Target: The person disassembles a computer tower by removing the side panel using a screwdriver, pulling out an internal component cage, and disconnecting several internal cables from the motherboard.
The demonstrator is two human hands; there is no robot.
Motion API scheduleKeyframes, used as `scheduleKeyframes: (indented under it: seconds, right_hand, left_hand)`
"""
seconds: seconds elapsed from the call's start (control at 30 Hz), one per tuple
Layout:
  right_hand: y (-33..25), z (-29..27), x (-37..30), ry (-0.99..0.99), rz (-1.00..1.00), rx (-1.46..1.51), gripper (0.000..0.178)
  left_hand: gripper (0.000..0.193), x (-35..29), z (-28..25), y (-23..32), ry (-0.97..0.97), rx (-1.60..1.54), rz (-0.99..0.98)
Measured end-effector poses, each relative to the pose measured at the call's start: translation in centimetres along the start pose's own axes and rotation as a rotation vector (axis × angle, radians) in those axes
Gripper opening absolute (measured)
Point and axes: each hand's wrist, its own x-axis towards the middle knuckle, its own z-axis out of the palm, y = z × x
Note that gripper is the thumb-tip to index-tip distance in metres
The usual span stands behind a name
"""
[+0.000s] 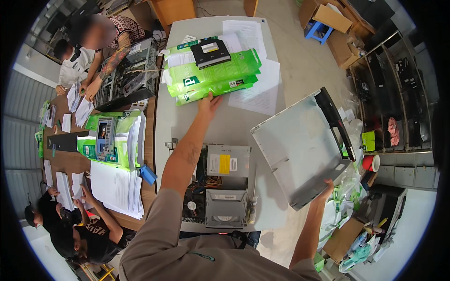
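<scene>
Right fingers (329,185) hold one grey cover (300,147)

1. The place looked like a computer workshop with an office's paper about it.
2. At lower centre of the frame, an opened desktop computer (214,181) bared its metal units and wiring on a pale table (234,126); a computer case cover (300,145) was right of centre.
3. At upper left, another opened computer (126,70) stood by a brown table (61,124), where co-workers (96,236) handled paper slips (64,189).
4. At upper centre, a black optical drive (211,54) lay on green paper packs (211,77).
5. At right, metal shelving (403,152) held dark equipment (403,70).
</scene>
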Motion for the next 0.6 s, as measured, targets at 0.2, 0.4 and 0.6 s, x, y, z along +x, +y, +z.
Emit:
scheduleKeyframes:
  seconds: [0.2, 0.4, 0.6]
  right_hand:
    - [0.4, 2.7, 0.0, -0.053, 0.026, 0.053, 0.031]
    - [2.2, 2.2, 0.9, -0.105, 0.068, 0.075, 0.03]
    - [2.2, 4.5, -1.0, -0.18, 0.066, 0.091, 0.032]
  left_hand:
    - [0.041, 0.1, 1.8, 0.6, -0.006, -0.041, 0.059]
    - [0.042, 0.8, 2.6, 0.9, 0.096, -0.031, 0.101]
    - [0.042, 3.8, 3.7, 2.9, -0.011, -0.049, 0.134]
